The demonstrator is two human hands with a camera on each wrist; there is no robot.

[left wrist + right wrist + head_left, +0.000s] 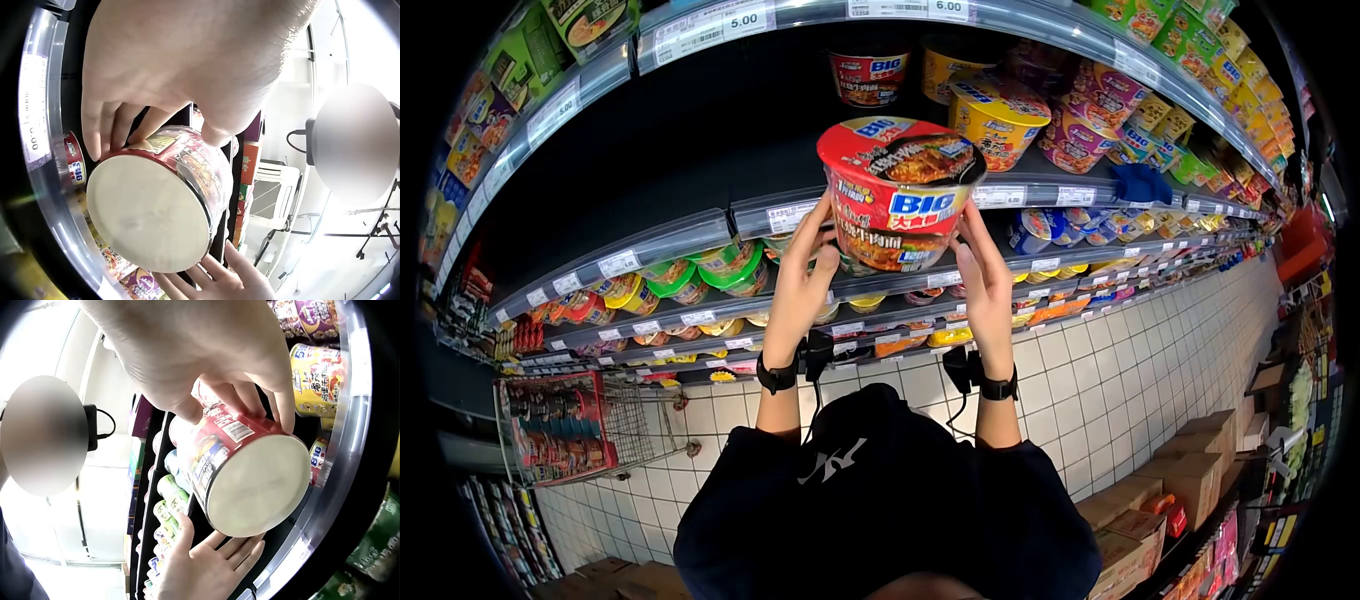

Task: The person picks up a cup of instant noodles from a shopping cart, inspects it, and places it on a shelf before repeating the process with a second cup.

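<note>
A large red instant noodle cup (897, 215) with a red and black lid is held up in front of the shelf between both hands. My left hand (800, 285) grips its left side, the thumb toward me and the fingers reaching along the wall. On the opposite side, my right hand (987, 285) holds it the same way. Both wrist views show the cup's pale round base (150, 212), with thumb and fingers spread about the wall. Behind it on the shelf stand a similar red cup (868, 78) and a yellow noodle cup (1000, 115).
Purple noodle cups (1075, 135) stand farther right on this shelf. A clear price rail (785, 215) runs along its front edge, with lower shelves of bowls below. A loaded shopping cart (565, 425) is at the left on the tiled floor; cardboard boxes (1190, 465) are stacked behind at right.
</note>
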